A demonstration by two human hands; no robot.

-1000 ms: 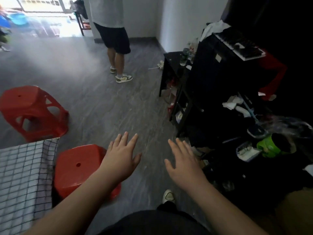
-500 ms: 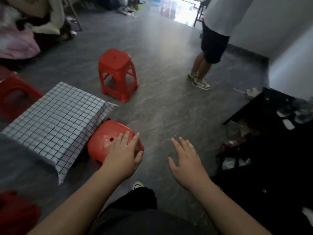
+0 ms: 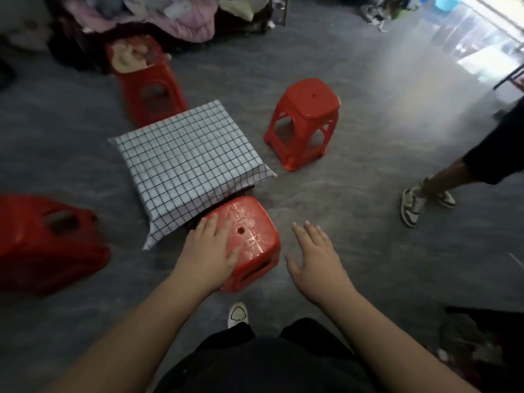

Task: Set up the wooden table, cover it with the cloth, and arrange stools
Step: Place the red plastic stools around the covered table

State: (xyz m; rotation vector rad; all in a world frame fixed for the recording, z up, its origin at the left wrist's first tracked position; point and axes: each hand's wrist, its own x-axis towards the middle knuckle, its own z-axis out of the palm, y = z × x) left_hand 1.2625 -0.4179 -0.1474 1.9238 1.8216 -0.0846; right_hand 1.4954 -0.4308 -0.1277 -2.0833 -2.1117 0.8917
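Grey floor [image 3: 368,222], checked cloth [image 3: 187,163], its underside hidden; left hand [image 3: 208,251] over near stool [image 3: 252,231], right hand [image 3: 316,259] beside, both spread, empty.

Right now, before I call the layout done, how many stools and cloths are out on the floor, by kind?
Red stools: 4 (near stool, right stool, far stool, left stool)
Checked cloth: 1, draped over the table
Total: 5
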